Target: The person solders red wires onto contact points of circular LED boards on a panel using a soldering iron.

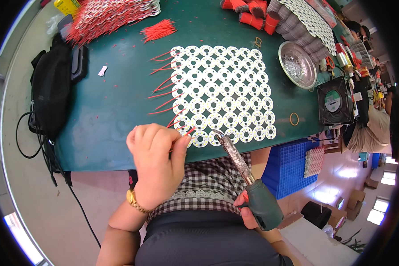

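Note:
My left hand [155, 153], a gold watch on its wrist, is at the near left corner of a sheet of round white LED circuit boards [213, 105]. Thumb and fingers are pinched together on a thin red wire [190, 131] whose end reaches over a board. My right hand [247, 212] grips a soldering iron [264, 201] by its dark green handle. The iron's metal barrel slants up and left, and its dark tip [217, 134] is over the nearest row of boards; whether it touches is unclear. Several red wires [162, 95] stick out from the left column.
On the green table [119, 142] are a loose red wire pile [158, 31], stacked wired boards [111, 17], and bundled red wires [252, 20]. At right stand a metal bowl [297, 64] and a black fan [335, 102]. A black bag [53, 88] lies left; a blue crate [290, 168] is below right.

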A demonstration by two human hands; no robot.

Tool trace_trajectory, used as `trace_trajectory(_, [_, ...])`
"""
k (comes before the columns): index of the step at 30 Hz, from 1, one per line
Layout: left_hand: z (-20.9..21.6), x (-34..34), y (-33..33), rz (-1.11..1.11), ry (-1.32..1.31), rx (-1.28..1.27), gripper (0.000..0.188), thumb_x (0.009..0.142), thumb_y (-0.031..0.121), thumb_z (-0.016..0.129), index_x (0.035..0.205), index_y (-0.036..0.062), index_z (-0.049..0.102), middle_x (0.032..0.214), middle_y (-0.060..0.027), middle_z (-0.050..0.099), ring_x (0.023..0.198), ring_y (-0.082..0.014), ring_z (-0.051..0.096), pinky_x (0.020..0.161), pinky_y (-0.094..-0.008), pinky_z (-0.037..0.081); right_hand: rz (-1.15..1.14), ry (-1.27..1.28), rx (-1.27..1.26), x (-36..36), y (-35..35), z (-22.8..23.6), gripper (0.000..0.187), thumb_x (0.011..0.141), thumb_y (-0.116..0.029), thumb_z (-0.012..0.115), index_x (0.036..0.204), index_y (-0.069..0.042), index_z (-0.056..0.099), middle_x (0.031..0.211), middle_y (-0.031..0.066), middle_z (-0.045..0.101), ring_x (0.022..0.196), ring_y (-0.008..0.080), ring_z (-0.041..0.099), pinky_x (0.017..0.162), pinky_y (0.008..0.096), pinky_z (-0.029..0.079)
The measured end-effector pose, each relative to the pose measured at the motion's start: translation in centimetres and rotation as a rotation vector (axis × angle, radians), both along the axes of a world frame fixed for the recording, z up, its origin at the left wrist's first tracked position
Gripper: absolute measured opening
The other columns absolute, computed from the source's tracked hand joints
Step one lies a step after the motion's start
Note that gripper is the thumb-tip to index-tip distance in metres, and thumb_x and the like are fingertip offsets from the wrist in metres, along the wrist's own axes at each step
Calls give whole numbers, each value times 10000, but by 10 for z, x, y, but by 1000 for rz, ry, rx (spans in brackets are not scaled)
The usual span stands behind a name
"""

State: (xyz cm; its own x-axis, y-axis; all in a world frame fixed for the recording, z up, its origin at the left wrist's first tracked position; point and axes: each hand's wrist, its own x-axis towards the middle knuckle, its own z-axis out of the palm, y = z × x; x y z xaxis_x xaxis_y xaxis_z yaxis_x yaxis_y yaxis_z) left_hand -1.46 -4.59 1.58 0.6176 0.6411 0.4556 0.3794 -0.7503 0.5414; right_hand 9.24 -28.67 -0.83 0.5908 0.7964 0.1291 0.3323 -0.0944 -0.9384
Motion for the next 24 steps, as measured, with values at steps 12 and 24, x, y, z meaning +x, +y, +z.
trace_trajectory(12, [-21,7,-5,9,158,-17,136,828,142,720,804,106,592,809,-23,548,863,-257,494,954,-532,305,281,-413,20,4,-25,-38,156,745,-34,702,816,30,578,806,57,558,647,98,533,589,263,505])
trace_trajectory(24, [-23,12,-7,42,146,73,150,823,119,710,777,103,568,759,-31,505,807,-257,482,941,-473,313,243,-123,-192,0,-12,-13,138,816,-66,623,921,22,600,814,90,605,687,179,599,623,279,504])
